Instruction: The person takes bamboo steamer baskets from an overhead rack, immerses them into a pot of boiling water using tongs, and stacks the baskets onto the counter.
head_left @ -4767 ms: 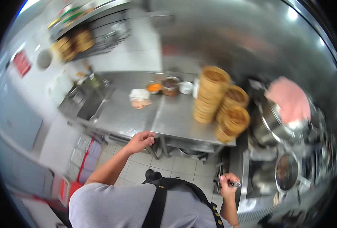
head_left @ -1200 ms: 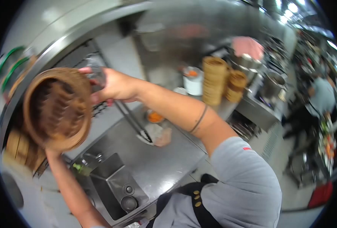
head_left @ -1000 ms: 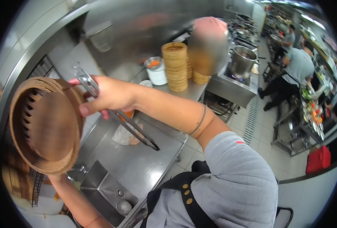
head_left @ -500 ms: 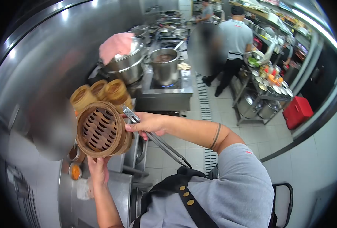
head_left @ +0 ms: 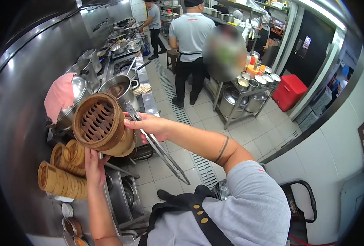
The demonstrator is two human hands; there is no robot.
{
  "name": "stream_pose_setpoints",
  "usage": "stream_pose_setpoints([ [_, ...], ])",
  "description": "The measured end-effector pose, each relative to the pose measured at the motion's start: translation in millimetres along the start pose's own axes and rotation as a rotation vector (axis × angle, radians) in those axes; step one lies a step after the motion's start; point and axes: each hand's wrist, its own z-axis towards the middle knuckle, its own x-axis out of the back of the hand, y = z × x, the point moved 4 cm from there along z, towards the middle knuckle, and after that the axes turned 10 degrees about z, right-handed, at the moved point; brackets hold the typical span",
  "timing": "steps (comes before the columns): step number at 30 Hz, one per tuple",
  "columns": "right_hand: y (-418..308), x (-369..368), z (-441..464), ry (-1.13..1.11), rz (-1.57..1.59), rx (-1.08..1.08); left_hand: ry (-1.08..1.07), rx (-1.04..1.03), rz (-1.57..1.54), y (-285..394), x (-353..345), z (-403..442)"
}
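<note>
A stack of bamboo steamers is tilted so that its slatted top side faces me. From below, my left hand grips it. My right hand has its fingers closed around metal tongs, with the thumb against the side of the steamers. The tongs hang down to the right, their tips over the floor. Just beyond the steamers stands a metal pot with dark liquid. Below and to the left, more bamboo steamers are stacked on the counter.
A large lidded pot bears a pink cloth. Small containers line the near counter. Along the aisle, a co-worker stands beside a metal cart of condiment tubs. A red cooler sits by the doorway.
My view has swung toward the right and the aisle. The held steamers are now in front of the dark-liquid pot, no longer before the stacked steamers. Both hands keep their grip.
</note>
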Motion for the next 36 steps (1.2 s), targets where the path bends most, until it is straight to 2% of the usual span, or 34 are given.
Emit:
stream_pose_setpoints([
  [2,-4,6,15,0.053,0.028,-0.026,-0.014,0.020,-0.004,-5,4,25],
  [5,-24,38,59,0.277,0.016,-0.010,-0.012,0.036,0.002,-20,13,78],
  [6,-35,35,72,0.262,0.016,0.024,-0.058,0.042,0.005,-20,18,96],
  [7,-48,34,85,0.242,0.020,0.058,-0.015,0.030,-0.026,-22,21,115],
  [11,-88,72,162,0.188,0.047,0.106,-0.063,0.019,0.041,-13,39,212],
  [14,-120,83,209,0.301,0.063,0.206,-0.096,-0.058,0.041,-7,43,283],
  [21,-151,132,310,0.360,0.126,0.162,-0.023,0.052,0.042,-45,62,401],
  [24,-145,165,346,0.340,0.153,0.100,-0.033,0.142,0.001,-79,66,419],
  [27,-139,184,370,0.338,0.156,0.033,0.074,0.181,-0.006,-108,68,433],
  [30,-127,207,389,0.308,0.129,-0.111,0.085,0.258,-0.087,-140,72,444],
  [34,-114,233,412,0.253,0.127,-0.193,0.139,0.315,-0.105,-158,70,443],
  [36,-108,247,422,0.245,0.144,-0.211,0.097,0.274,-0.138,-159,67,441],
])
